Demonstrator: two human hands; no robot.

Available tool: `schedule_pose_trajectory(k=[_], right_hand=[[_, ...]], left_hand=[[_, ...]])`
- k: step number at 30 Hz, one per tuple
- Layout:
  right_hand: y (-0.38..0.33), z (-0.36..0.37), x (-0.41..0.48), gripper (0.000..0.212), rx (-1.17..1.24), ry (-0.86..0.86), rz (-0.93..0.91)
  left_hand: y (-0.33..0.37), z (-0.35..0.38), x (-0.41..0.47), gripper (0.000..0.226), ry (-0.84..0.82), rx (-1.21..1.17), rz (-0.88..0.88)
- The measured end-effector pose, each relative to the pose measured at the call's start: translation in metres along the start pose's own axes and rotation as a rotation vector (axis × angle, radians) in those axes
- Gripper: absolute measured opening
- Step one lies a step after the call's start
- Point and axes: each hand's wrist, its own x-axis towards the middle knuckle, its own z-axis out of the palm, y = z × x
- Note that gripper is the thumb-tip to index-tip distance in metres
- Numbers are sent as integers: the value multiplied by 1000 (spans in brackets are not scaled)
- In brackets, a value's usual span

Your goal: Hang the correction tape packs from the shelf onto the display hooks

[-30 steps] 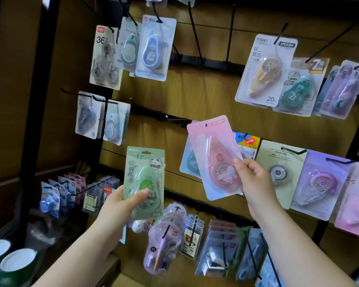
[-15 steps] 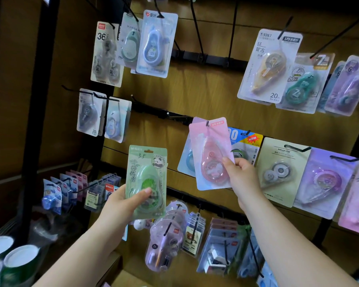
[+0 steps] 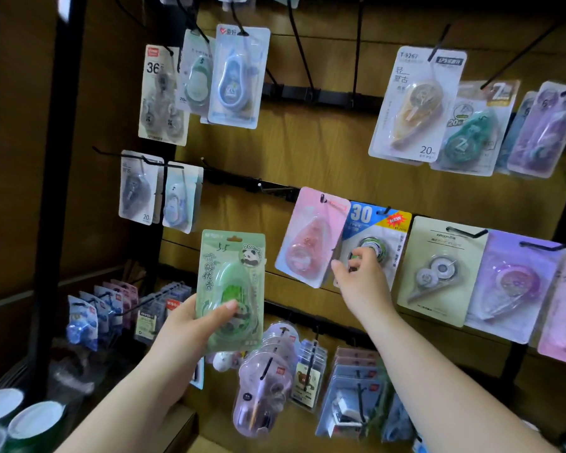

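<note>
Left hand [image 3: 190, 325] grips green pack [image 3: 231, 289] at its base — right hand [image 3: 361, 279] loose, beside hung pink pack [image 3: 311, 237].

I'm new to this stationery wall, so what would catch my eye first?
The green panda correction tape pack, held up at centre by the left hand. Next, the pink correction tape pack hanging tilted from a middle-row hook, the right hand beside its lower corner.
</note>
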Motion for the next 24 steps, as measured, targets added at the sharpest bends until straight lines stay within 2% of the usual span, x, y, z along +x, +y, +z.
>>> schedule_pose_trajectory(k=[1,3,6,8,11,13,17,20,24], right_hand=[[0,0,-5,38,-2,37,-53],[-4,-1,-17,27,56,32,-122],[-15,2,-30,4,205,-203,-110],[-26,5,-37,15,326,-353,-105],[-38,11,-39,18,370,-463,-95],[-45,12,-35,20,384,-456,-82],[-55,13,-26,19,351,-347,-79],[-63,17,-18,18,333,-251,-90],[-77,22,-9,17,295,-214,-99]], left_hand=[[0,2,0,8,-9,-15,0],[2,7,-1,10,-29,-54,2],[5,15,1,11,-40,-87,21],[7,18,5,13,-45,-109,40],[14,21,11,36,-60,-100,73],[20,21,15,37,-52,-98,85],[26,20,28,16,12,11,93],[25,17,36,19,67,112,99],[29,16,43,16,85,91,131]])
